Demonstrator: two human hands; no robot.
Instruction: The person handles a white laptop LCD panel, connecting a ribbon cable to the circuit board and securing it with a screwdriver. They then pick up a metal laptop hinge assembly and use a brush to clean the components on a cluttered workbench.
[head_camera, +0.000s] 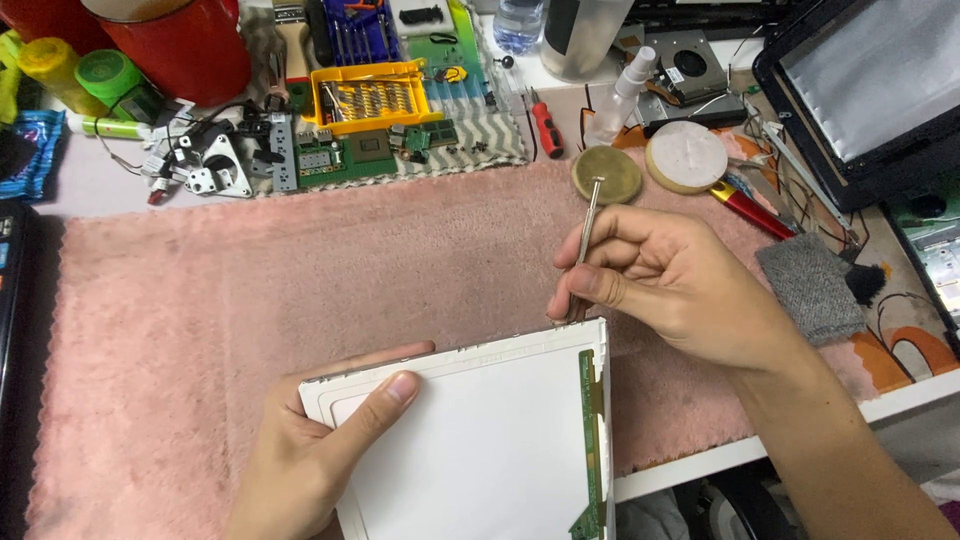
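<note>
A white display panel (480, 440) is gripped at its 9 o'clock edge by the left hand (320, 440) — fingers curled shut; at 1 o'clock, metal tweezers (586, 235) are pinched closed-fingered by the right hand (680, 280) upon the pink mat (250, 280).

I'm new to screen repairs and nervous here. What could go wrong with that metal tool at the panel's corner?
The metal tool in the right hand meets the white panel at its corner, so a slip might chip that edge or gouge the green circuit strip. The left hand grips only one side, so the panel may twist.
</note>
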